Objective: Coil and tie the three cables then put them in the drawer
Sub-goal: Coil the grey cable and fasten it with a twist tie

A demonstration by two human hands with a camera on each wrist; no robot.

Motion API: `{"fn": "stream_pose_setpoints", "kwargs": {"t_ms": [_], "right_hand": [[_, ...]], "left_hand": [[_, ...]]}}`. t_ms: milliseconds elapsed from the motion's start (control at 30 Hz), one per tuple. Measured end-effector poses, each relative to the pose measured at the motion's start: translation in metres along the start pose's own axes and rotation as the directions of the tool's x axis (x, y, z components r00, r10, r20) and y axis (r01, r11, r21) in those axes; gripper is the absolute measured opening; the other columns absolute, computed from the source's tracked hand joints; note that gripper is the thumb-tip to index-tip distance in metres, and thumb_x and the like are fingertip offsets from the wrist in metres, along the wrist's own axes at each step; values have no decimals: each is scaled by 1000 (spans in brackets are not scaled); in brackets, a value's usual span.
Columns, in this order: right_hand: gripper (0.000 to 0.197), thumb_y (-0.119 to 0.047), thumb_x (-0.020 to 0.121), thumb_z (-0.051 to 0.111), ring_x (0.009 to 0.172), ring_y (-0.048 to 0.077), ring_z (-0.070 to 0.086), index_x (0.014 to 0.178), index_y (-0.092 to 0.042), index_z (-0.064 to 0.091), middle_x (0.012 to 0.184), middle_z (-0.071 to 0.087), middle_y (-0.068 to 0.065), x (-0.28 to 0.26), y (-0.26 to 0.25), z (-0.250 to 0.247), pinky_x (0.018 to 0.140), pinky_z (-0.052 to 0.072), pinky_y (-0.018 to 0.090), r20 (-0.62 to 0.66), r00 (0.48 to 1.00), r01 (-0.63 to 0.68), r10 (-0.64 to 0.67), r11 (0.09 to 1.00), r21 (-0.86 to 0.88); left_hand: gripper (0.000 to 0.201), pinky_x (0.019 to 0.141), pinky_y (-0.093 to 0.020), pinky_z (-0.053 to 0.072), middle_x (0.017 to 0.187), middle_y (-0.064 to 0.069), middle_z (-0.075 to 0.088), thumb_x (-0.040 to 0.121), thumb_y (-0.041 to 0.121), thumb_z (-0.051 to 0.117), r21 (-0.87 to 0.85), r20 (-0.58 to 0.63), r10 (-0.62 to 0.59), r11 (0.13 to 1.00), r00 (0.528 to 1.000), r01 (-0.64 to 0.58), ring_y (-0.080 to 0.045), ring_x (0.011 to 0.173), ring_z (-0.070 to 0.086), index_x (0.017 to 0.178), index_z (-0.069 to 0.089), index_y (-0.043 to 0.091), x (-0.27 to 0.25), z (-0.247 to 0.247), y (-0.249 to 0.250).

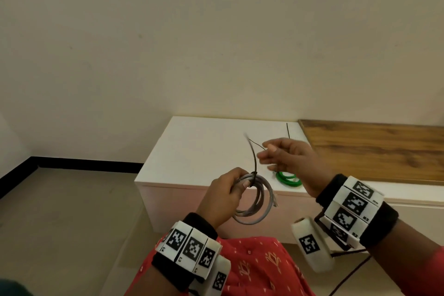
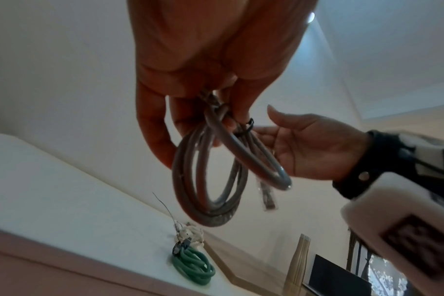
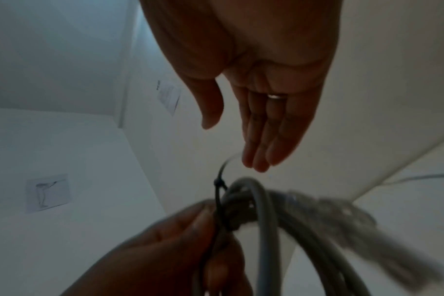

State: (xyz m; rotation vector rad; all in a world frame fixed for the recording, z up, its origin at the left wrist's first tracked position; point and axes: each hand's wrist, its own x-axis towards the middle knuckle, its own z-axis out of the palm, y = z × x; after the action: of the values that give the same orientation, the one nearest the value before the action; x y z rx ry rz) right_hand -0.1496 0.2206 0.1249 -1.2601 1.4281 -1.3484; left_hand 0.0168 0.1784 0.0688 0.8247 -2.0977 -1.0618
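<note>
- At left, above the person's lap, the left hand [image 1: 224,193] holds the grey cable [image 1: 255,202] as a coil, fingers [image 2: 152,128] curled round the bunched loops at the top; the coil hangs free in the air, clear of the bench [image 1: 204,151].
- A black zip tie [image 1: 254,163] is cinched round the grey loops just by the left thumb; its long tail sticks up and away from the coil.
- Just right of the tail, the right hand [image 1: 286,158] hovers with fingers [image 3: 261,140] straight and loosely together, thumb apart, gripping nothing; whether a fingertip brushes the tail I cannot tell.
- Below that hand, the green cable [image 1: 288,179] lies coiled on the bench near its front edge.
- Just behind it in the left wrist view sits a white cable [image 2: 194,234], bundled.
- Farther back on the bench lies a spare tie [image 1: 287,130].
- At right, a wooden top [image 1: 374,149] adjoins the bench.
</note>
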Motion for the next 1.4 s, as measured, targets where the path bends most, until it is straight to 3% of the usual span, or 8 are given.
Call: {"fn": "stream_pose_setpoints", "kwargs": {"t_ms": [267,500,633,767,867,967,1233,1400], "right_hand": [[12,-3,86,56,54,6,61,74,-1,60,70,61,11,-5,15,17,57,52,15,24,999,-23,23,999,-26],[15,0,89,49,64,16,58,75,-2,56,72,59,10,-4,14,19,55,53,17,-32,998,-51,54,995,84],[18,-1,91,46,70,16,59,75,-3,56,75,62,8,-2,16,16,55,52,14,-83,989,-110,121,986,123],[20,-2,91,46,68,15,59,73,-7,53,73,62,8,-4,13,18,52,51,14,-41,989,-137,143,982,131],[17,-2,91,46,57,11,57,76,-5,54,70,58,8,-6,12,23,52,49,16,18,992,-124,123,985,116],[15,0,91,45,56,13,54,83,-8,55,66,55,7,-7,10,25,51,49,17,33,988,-154,151,977,149],[21,-3,94,41,63,20,62,77,-5,52,70,59,10,-3,9,15,58,54,28,-12,955,-274,295,901,337],[30,7,92,32,46,15,55,70,-6,47,61,48,7,0,8,14,46,52,26,-43,946,-282,321,883,376]], "left_hand": [[14,57,-32,43,60,2,50,94,12,44,-162,66,-42,985,997,52,-15,52,49,95,58,10,-1,0,0],[24,60,-35,47,67,-10,50,95,11,43,-238,111,-30,970,993,56,-20,55,50,110,55,26,-4,5,4],[21,58,-31,47,66,-1,52,94,12,44,-165,129,-43,984,991,64,-16,52,51,108,58,20,-4,7,8],[12,63,-31,50,92,-5,60,90,19,53,-38,93,-13,999,996,17,-15,58,55,101,59,17,-2,9,12],[18,72,-41,51,86,-2,64,78,30,66,16,43,-6,1000,999,5,-18,73,59,89,62,17,-2,9,13],[13,74,-38,50,80,-1,68,78,22,68,21,2,20,1000,1000,-20,-16,75,62,88,65,14,-3,12,11],[33,65,-16,45,82,12,65,81,44,51,21,-19,135,991,991,-135,-1,71,59,105,58,22,-11,26,6],[50,72,-34,49,93,0,69,82,52,32,158,-47,218,965,975,-208,-12,83,61,102,61,17,-12,28,2]]}}
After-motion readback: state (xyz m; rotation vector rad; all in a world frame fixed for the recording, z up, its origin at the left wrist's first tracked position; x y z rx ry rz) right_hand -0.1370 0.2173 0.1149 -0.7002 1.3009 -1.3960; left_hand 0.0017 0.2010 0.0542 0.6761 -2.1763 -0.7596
